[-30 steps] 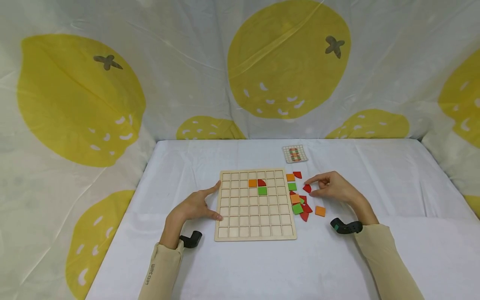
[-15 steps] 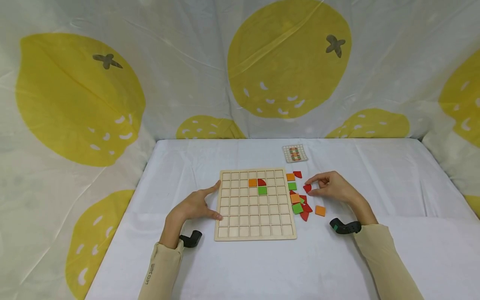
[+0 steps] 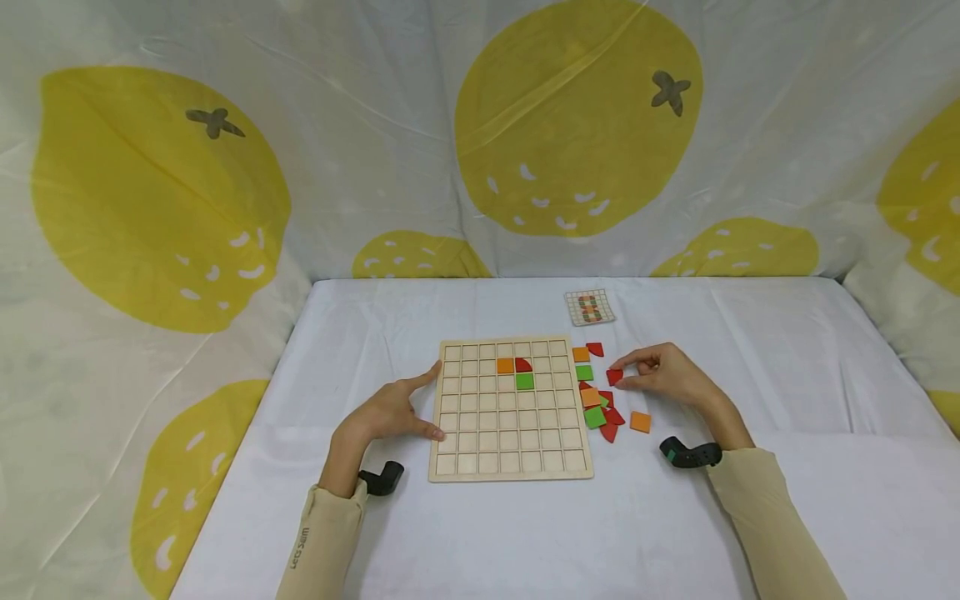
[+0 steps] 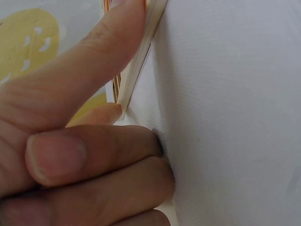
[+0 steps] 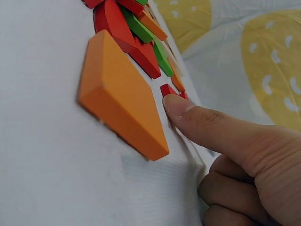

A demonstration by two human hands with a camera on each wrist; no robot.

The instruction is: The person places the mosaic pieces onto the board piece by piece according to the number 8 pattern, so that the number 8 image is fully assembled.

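Note:
A wooden grid board [image 3: 477,421] lies on the cloth. In its cells sit an orange square tile [image 3: 506,366], a red quarter-round tile [image 3: 523,365] and a green square tile [image 3: 524,381]. My left hand [image 3: 388,411] rests at the board's left edge, thumb and index finger spread along it and touching it. In the left wrist view its other fingers are curled on the cloth. To the right of the board, my right hand [image 3: 666,372] pinches another red tile [image 3: 614,377] at cloth level between thumb and index finger. Its thumb partly hides that tile in the right wrist view.
A loose pile of red, green [image 3: 595,417] and orange tiles lies along the board's right edge. One orange square [image 3: 641,422] lies apart, nearer the right wrist. Behind the board is a small pattern card [image 3: 589,307]. A lemon-print cloth hangs at the back and left.
The red tile between my right thumb and index finger has turned in place. My left hand and the board have stayed still.

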